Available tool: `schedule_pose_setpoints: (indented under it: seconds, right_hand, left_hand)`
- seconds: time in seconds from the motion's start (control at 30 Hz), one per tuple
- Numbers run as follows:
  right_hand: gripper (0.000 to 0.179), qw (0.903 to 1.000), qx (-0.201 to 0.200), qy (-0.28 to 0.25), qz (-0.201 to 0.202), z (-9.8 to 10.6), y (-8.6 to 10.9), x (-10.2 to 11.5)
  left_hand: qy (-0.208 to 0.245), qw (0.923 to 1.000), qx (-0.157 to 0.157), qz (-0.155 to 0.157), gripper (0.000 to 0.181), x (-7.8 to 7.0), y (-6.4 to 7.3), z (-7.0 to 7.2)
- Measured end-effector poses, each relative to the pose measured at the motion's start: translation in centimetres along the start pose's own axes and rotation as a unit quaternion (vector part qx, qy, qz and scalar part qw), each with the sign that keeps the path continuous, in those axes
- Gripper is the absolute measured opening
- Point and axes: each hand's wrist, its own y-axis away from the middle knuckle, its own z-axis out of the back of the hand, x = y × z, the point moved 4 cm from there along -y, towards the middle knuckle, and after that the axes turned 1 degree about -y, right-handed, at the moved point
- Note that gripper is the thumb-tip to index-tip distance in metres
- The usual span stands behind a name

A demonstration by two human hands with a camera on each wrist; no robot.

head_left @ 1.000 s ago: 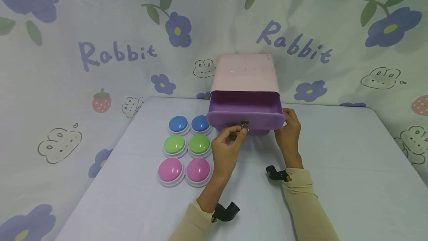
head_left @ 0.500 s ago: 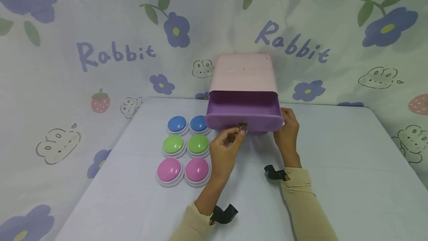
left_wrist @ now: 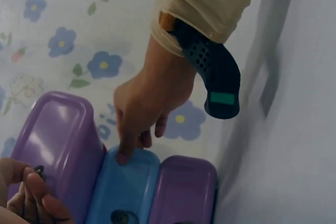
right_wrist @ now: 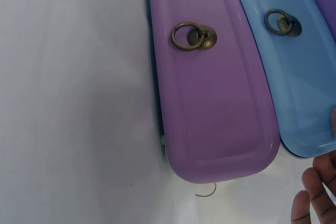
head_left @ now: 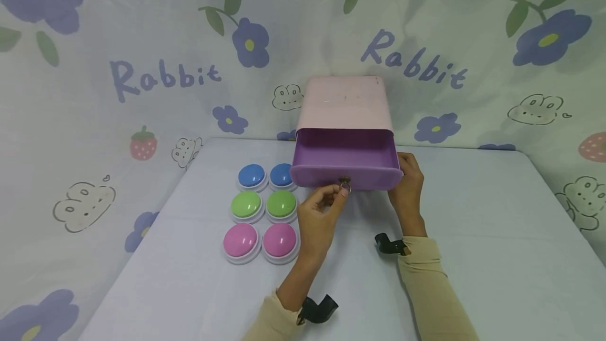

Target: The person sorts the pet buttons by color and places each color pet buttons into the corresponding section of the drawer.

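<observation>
A small cabinet with a pink shell (head_left: pixel 347 101) stands at the back of the table, its top purple drawer (head_left: pixel 374 177) pulled out. Nothing shows inside that drawer. My left hand (head_left: pixel 318 221) pinches the drawer's brass ring pull (head_left: pixel 345 187) between thumb and fingertips. Below it, in the right wrist view, are a blue drawer (right_wrist: pixel 299 82) and a lower purple drawer (right_wrist: pixel 220 103), both pushed in, with brass rings. My right hand (head_left: pixel 409 188) is at the cabinet's right side; in the left wrist view a fingertip (left_wrist: pixel 123 158) presses the blue drawer's front edge while its other fingers hang relaxed.
To the left of the cabinet, several dome push buttons stand in pairs: blue (head_left: pixel 251 175), green (head_left: pixel 245 204) and pink (head_left: pixel 240 240), on white bases. A cloth printed with flowers and rabbits (head_left: pixel 165 78) hangs behind the white table (head_left: pixel 487 236).
My left hand has drawn the top drawer further out toward me by its ring, so more of the inside shows. My right hand stays at the cabinet's right side.
</observation>
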Motion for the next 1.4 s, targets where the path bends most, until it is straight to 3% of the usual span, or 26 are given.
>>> schedule_pose_setpoints:
  seconds: [0.23, 0.53, 1.0, 1.13, 1.27, 1.4]
  right_hand:
    - [0.015, 0.9998, -0.006, -0.015, 0.012, 0.1, -0.2, 0.1]
    - [0.019, 0.9997, -0.009, -0.021, 0.011, 0.2, 0.2, 0.3]
    - [0.017, 0.9998, 0.008, -0.015, 0.013, 0.1, 0.3, -0.1]
    - [0.016, 0.9997, 0.002, -0.018, 0.019, 0.0, 0.3, -0.1]
    - [0.015, 0.9994, -0.005, -0.024, 0.027, -0.2, 0.1, 0.1]
    - [0.016, 0.9997, -0.008, -0.017, 0.016, 0.1, 0.0, 0.0]
  left_hand:
    - [0.011, 0.9999, 0.005, -0.012, 0.018, 0.1, 0.3, 0.0]
    - [0.009, 0.9999, 0.014, 0.003, 0.017, 0.1, 1.1, 0.4]
    - [0.03, 0.9988, 0.021, -0.032, 0.014, 0.2, 1.6, 0.4]
    - [0.012, 0.9979, 0.018, -0.062, 0.012, 0.3, 1.7, 0.6]
    - [-0.016, 0.9959, 0.015, -0.088, 0.017, -1.1, 1.9, 1.2]
    - [-0.061, 0.9943, 0.01, -0.087, 0.019, -2.1, 2.2, 2.7]
